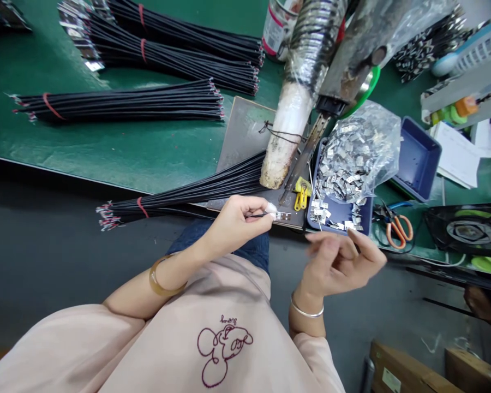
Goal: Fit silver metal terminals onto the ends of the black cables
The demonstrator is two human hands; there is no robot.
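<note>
One hand (237, 222) holds cable (258, 215); shirt lettering (228, 320) seems illegible.

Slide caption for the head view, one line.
Left hand pinches a cable with a connector; right hand hovers near the parts tray.

green worktop (147, 147) with a bit of shine beyond the grip, plain grey floor (57, 245) way below it, couple of cardboard boxes (413, 372) down to its right
</note>
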